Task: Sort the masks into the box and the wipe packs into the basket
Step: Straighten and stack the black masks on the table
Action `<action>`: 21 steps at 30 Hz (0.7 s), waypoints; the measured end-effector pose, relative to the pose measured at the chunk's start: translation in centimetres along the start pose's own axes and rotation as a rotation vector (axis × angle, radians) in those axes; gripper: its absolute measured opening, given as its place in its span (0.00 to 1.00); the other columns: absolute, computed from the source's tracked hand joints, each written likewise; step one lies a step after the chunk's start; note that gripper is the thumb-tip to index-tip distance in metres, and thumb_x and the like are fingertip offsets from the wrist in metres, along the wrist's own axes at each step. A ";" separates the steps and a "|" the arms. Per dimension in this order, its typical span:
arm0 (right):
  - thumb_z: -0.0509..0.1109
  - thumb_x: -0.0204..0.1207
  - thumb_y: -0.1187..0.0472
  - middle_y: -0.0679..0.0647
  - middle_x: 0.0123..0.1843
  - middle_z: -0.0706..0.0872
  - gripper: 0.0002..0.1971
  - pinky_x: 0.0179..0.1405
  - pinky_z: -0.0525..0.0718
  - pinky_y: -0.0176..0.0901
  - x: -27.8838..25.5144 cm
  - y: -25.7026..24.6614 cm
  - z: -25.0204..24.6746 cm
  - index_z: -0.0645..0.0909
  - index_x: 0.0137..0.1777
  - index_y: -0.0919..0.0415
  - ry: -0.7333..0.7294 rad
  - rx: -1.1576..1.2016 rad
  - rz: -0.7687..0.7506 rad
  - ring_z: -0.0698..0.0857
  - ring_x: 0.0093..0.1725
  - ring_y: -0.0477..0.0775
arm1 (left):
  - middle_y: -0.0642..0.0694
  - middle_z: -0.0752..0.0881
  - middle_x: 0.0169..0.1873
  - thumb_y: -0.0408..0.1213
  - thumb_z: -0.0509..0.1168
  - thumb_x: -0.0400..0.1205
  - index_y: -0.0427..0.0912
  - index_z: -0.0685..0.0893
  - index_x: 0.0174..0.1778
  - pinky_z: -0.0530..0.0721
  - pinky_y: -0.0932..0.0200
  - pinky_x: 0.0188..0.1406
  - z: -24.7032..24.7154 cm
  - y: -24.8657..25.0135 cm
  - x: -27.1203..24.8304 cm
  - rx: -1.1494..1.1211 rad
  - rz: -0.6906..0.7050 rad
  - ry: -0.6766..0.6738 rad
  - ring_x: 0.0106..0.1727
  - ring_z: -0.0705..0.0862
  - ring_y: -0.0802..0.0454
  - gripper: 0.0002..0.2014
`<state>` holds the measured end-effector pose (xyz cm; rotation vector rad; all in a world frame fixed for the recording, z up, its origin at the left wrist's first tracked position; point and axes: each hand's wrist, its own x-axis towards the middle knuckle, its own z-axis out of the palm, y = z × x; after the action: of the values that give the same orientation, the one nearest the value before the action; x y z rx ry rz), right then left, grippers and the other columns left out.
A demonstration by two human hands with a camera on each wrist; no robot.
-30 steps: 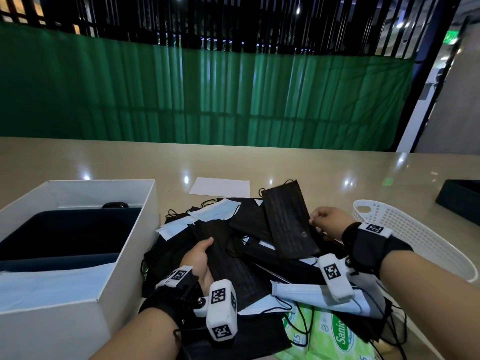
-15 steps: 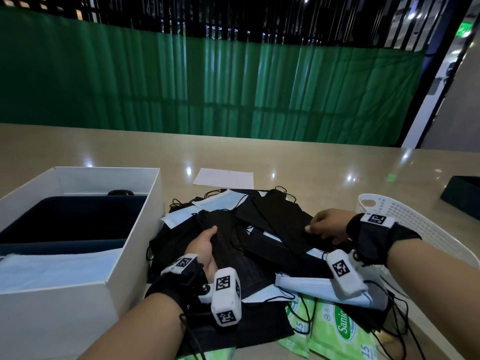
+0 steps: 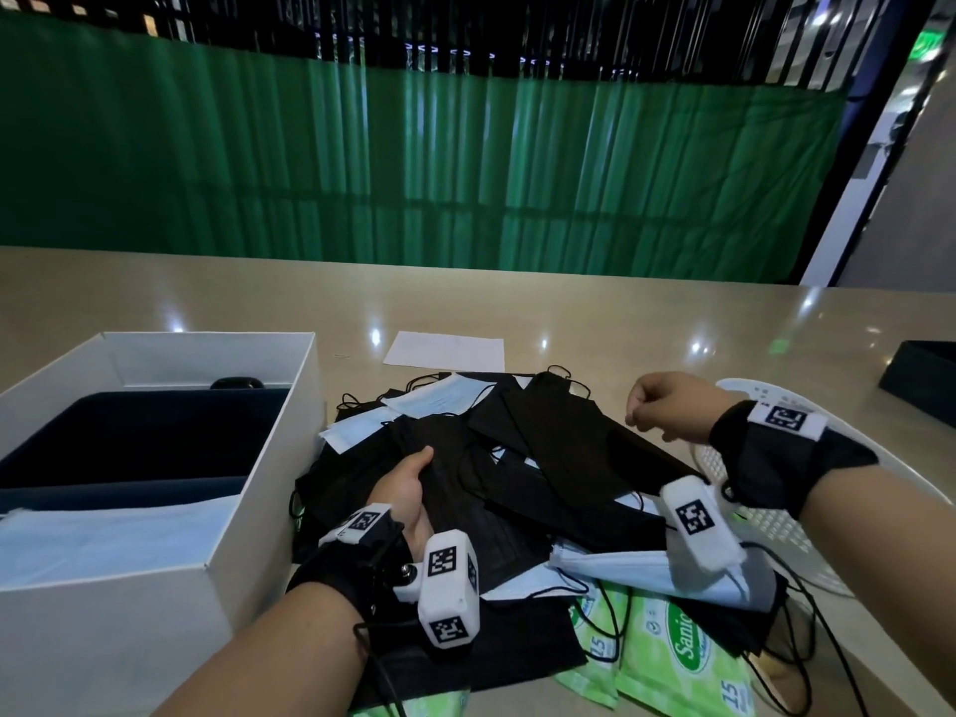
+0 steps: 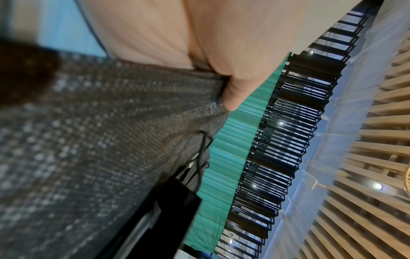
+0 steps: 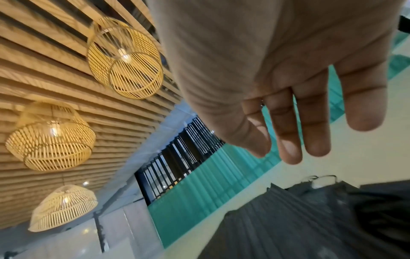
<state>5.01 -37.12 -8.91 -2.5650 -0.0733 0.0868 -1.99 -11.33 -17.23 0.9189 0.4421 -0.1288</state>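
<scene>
A heap of black masks (image 3: 558, 458), with a few white and pale blue ones (image 3: 621, 566), lies between the white box (image 3: 305, 406) and the white basket (image 3: 760, 520). Green wipe packs (image 3: 672, 659) stick out from under the heap's near edge. My left hand (image 3: 414, 473) grips black masks at the heap's left side. Its thumb (image 4: 235, 91) lies on top of the fabric (image 4: 111, 140), and its fingers are hidden beneath. My right hand (image 3: 652, 411) hovers above the heap's right side. Its relaxed fingers (image 5: 288, 140) hold nothing over the masks (image 5: 310, 219).
The box has a dark blue inside and pale blue masks (image 3: 103, 535) at its near end. A white sheet of paper (image 3: 445, 349) lies beyond the heap. A dark box (image 3: 921, 380) sits at the far right. Bare tabletop stretches behind everything.
The black mask my right hand held up a second ago now lies on the heap. That hand has let go and lifted up and to the right. My left hand has stayed put.
</scene>
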 end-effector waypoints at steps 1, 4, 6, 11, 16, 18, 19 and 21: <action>0.65 0.75 0.67 0.57 0.41 0.85 0.07 0.38 0.80 0.41 0.0 -0.2 -0.2 0.79 0.37 0.58 -0.018 0.030 0.008 0.82 0.42 0.53 | 0.37 0.89 0.26 0.40 0.56 0.87 0.30 0.84 0.49 0.83 0.57 0.14 0.0 0.0 -0.1 -0.001 0.002 -0.001 0.23 0.88 0.44 0.17; 0.70 0.76 0.61 0.54 0.39 0.84 0.03 0.37 0.81 0.39 0.0 -0.7 0.4 0.79 0.45 0.58 -0.137 -0.023 0.066 0.82 0.41 0.51 | 0.37 0.88 0.25 0.40 0.55 0.87 0.31 0.84 0.47 0.82 0.57 0.14 0.0 0.0 -0.2 0.008 0.002 0.000 0.22 0.87 0.44 0.17; 0.73 0.75 0.56 0.54 0.41 0.83 0.11 0.42 0.84 0.42 0.3 -0.6 1.8 0.78 0.54 0.57 -0.225 -0.141 0.131 0.84 0.44 0.53 | 0.38 0.88 0.22 0.40 0.55 0.87 0.31 0.83 0.42 0.80 0.58 0.11 0.1 0.1 -0.3 0.014 0.008 -0.001 0.19 0.86 0.45 0.17; 0.75 0.73 0.51 0.55 0.50 0.80 0.25 0.37 0.81 0.42 1.1 -0.7 4.5 0.74 0.65 0.62 -0.236 -0.265 0.178 0.80 0.49 0.55 | 0.38 0.88 0.24 0.40 0.55 0.87 0.32 0.84 0.42 0.81 0.59 0.13 0.0 0.2 -0.4 0.040 0.014 0.007 0.21 0.87 0.44 0.18; 0.72 0.75 0.59 0.53 0.39 0.77 0.09 0.32 0.70 0.39 1.4 -0.8 4.4 0.73 0.42 0.58 -0.113 -0.251 0.053 0.76 0.43 0.53 | 0.38 0.89 0.26 0.41 0.56 0.87 0.32 0.85 0.44 0.82 0.53 0.29 -0.1 0.2 -0.4 0.076 0.014 -0.017 0.35 0.86 0.41 0.18; 0.70 0.75 0.62 0.52 0.32 0.74 0.13 0.29 0.67 0.39 1.3 -1.0 3.0 0.69 0.34 0.57 -0.041 -0.146 0.004 0.75 0.38 0.54 | 0.38 0.89 0.26 0.41 0.56 0.87 0.32 0.85 0.45 0.82 0.53 0.29 -0.1 0.2 -0.3 0.085 0.009 -0.021 0.36 0.85 0.41 0.18; 0.69 0.75 0.63 0.52 0.30 0.73 0.13 0.28 0.66 0.40 1.1 -1.3 2.1 0.69 0.32 0.57 0.008 -0.075 -0.020 0.74 0.35 0.54 | 0.37 0.89 0.27 0.41 0.56 0.87 0.31 0.85 0.46 0.83 0.55 0.26 -0.2 0.2 -0.2 0.081 0.003 -0.022 0.35 0.86 0.41 0.18; 0.67 0.74 0.66 0.53 0.27 0.72 0.12 0.27 0.65 0.40 0.7 -2.1 0.1 0.71 0.31 0.57 0.108 0.091 -0.054 0.71 0.30 0.51 | 0.36 0.90 0.30 0.41 0.56 0.87 0.31 0.85 0.47 0.84 0.56 0.23 -0.2 0.2 -0.1 0.067 -0.007 -0.023 0.34 0.87 0.41 0.18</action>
<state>5.61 -35.24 -7.88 -2.4701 -0.0957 -0.0678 -2.10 -11.07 -17.15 0.9806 0.4214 -0.1614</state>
